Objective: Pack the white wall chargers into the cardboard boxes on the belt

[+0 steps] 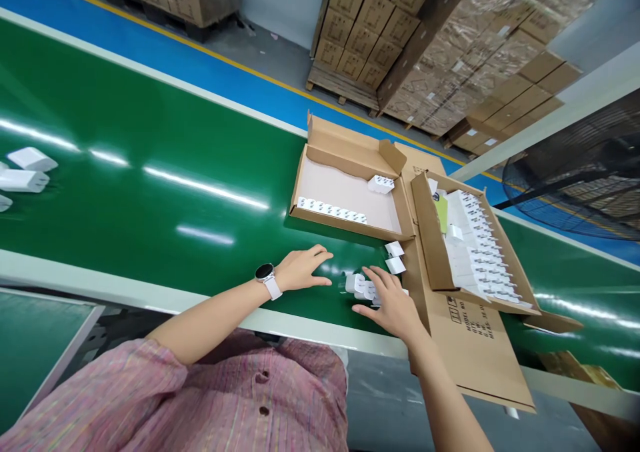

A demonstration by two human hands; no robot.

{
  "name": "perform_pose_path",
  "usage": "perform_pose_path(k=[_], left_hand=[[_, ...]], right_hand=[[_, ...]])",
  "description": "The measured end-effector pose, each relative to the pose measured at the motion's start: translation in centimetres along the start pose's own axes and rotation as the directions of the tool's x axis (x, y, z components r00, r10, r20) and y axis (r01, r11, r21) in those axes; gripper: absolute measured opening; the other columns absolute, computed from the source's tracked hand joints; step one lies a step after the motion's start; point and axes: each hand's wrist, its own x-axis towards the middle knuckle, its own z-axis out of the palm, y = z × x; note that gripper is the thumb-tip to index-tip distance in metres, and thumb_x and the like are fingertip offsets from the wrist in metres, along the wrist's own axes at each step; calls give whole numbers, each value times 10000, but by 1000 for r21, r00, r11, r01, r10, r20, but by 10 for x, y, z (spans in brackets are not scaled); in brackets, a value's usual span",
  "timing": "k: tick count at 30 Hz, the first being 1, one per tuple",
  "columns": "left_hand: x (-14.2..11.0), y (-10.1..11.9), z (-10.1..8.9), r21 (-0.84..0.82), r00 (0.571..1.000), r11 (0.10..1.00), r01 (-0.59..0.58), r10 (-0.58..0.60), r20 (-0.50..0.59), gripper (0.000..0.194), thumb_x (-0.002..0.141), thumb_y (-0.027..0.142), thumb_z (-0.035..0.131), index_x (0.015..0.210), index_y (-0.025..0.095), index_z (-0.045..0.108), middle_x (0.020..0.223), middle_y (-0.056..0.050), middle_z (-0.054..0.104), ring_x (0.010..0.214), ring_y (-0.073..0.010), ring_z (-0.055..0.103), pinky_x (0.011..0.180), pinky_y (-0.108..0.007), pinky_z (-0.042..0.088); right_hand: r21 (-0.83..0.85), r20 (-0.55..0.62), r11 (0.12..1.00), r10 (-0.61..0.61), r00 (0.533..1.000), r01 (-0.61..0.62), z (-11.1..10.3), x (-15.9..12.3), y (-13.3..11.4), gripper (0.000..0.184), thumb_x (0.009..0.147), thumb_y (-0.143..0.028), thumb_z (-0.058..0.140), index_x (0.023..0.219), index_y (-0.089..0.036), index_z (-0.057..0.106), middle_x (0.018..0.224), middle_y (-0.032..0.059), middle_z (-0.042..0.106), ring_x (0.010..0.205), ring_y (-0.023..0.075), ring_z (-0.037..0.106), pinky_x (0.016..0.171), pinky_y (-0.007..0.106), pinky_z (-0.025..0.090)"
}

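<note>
My left hand (301,269) lies flat and open on the green conveyor belt (150,205), fingertips just beside the white plug adapters (361,287); right hand (393,305) open, fingers touching them, no grip. Three more adapters (30,171) upper left. Carton flap (475,352) lower right reads "MODEL NO".

Pink woven shirt (150,399), dark round buttons (262,377), white-strapped round smartwatch (266,280) on left wrist (285,273)
</note>
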Motion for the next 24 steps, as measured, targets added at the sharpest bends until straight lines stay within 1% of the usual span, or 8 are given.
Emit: perform_pose_path(k=[3,6,10,12,14,18,21,24], left_hand=[[-1,1,1,-3,1000,1000,-7,7,-4,583,989,542,634,1483,260,505,1456,-85,561,1036,-243,730,775,-305,558],[-1,0,0,-5,1000,1000,-7,7,-13,557,1002,541,610,1473,258,514,1454,-81,567,1028,-239,731,769,-304,560],[0,-2,-2,-18,1000,1000,-3,3,-21,549,1022,543,570,1480,248,505,1446,-87,571,1001,-235,733,753,-313,565],[0,-3,-2,-22,1000,1000,1,-2,-30,548,1029,540,557,1491,251,495,1442,-91,568,998,-235,733,754,-317,568],[0,-4,-2,-20,999,1000,5,-6,-41,547,1029,538,558,1497,262,490,1433,-88,569,1010,-238,733,767,-318,572],[2,-4,-3,-17,999,1000,7,-8,-49,544,1030,551,551,1494,272,497,1427,-86,572,1017,-240,733,784,-317,576],[3,-5,-5,-21,998,1000,10,-11,-56,540,1035,553,539,1485,257,504,1440,-91,568,1015,-239,733,780,-323,579],[4,-7,-5,-24,997,1000,14,-16,-71,524,1033,533,556,1461,234,521,1442,-93,570,1016,-237,735,777,-323,580]], right_hand=[[-38,-12,997,65,998,-65,15,8,-9,572,942,-663,563,1340,-255,615,1284,151,689,1121,325,632,693,327,522],[214,-50,956,215,975,-200,19,12,-8,567,955,-709,501,1252,-243,626,1077,133,724,969,301,656,653,320,500],[830,41,513,336,941,-220,-1,18,-2,705,947,-847,252,1209,-277,576,877,59,675,741,253,635,602,358,524],[934,108,300,284,953,-196,-12,24,-1,744,923,-881,183,1174,-295,569,846,52,655,702,246,619,559,360,512],[955,123,236,227,966,-177,-18,32,1,723,909,-890,227,1158,-304,570,854,56,654,716,249,623,561,366,514],[945,-62,323,339,939,-54,-33,60,16,694,925,-855,289,1226,-285,548,954,81,668,834,270,665,670,397,554],[791,-341,611,410,846,22,-60,99,39,686,925,-813,398,1316,-261,511,1148,111,677,1021,303,669,840,431,557],[390,-404,915,268,875,-101,-86,142,58,660,916,-753,506,1313,-228,550,1248,154,682,1176,363,621,976,490,502]])
